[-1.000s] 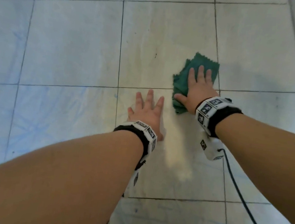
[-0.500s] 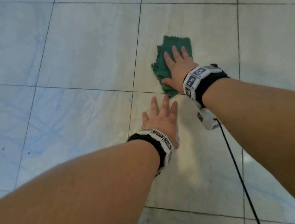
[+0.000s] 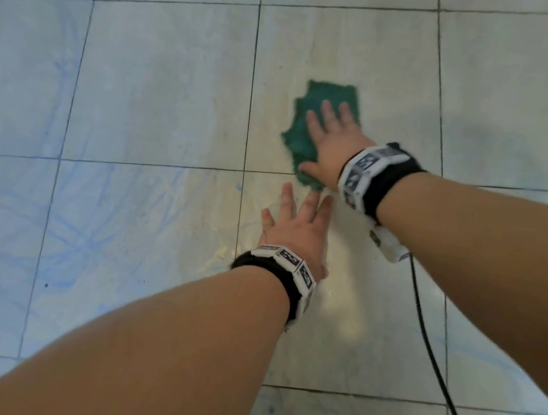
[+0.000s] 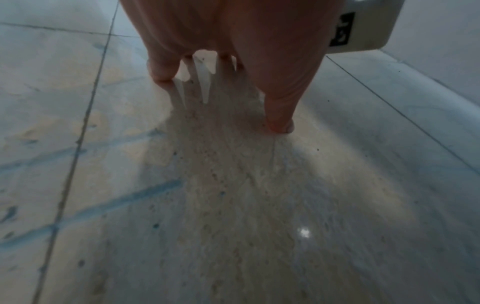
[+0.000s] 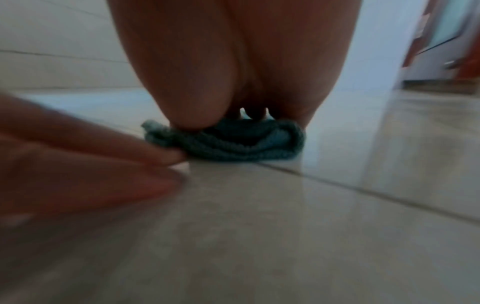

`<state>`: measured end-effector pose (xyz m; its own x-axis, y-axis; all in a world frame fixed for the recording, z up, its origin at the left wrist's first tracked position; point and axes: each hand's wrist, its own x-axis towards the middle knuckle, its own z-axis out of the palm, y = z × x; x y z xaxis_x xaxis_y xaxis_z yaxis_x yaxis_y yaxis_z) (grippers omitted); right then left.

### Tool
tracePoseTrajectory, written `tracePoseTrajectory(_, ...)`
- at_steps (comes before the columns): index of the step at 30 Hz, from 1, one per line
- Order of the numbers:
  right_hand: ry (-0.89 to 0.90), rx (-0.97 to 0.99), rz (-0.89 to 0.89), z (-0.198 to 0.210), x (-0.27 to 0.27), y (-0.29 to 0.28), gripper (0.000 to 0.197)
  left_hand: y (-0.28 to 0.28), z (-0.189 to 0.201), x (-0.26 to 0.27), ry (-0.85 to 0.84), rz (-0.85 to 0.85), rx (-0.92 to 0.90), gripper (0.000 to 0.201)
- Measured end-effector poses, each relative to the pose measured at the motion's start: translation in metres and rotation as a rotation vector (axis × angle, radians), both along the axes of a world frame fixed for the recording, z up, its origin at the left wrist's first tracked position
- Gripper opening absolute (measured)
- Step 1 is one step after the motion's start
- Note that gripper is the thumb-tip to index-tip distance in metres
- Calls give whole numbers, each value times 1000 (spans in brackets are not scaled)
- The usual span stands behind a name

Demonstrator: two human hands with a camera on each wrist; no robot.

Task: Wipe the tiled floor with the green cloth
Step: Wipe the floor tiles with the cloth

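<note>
Right hand [image 3: 333, 145] lies flat, fingers extended, palm pressing the green cloth [image 3: 315, 109] onto the tiled floor [image 3: 162, 90]; fingers are not curled round the fabric. Cloth is bunched, lying on a yellowish-stained tile, its near edge at the grout line. Right wrist view: cloth [image 5: 233, 142] folded in thick ridges under the heel of the palm. Left hand [image 3: 297, 227] is released, fingers straight and slightly spread, planted on the adjacent nearer tile; its fingertips [image 5: 166, 158] are just beside the cloth's near edge, contact cannot be told. Left wrist view: fingertips [image 4: 279, 123] touch the floor. Blue streaks [image 3: 66, 226] mark the tiles to the left. Black cable [image 3: 428, 347] trails from the right wrist band [image 3: 370, 174].
</note>
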<state>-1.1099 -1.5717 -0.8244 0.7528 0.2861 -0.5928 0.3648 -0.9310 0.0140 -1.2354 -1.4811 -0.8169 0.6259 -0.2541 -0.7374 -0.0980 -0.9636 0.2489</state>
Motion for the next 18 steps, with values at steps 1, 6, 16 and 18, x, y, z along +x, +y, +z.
tracePoseTrajectory(1,25,24,38,-2,-3,10,92,0,0,1,6,4,-1,110)
tracePoseTrajectory(6,-8,-51,-152,0,4,-18,95,0,-2,-1,0,-6,-3,112)
tracePoseTrajectory(16,-6,-31,-424,-8,-44,-57,95,1,-4,-1,-2,-20,-9,113)
tracePoseTrajectory(18,15,-8,-407,-8,-55,-58,95,0,-5,-2,-6,-24,-2,114)
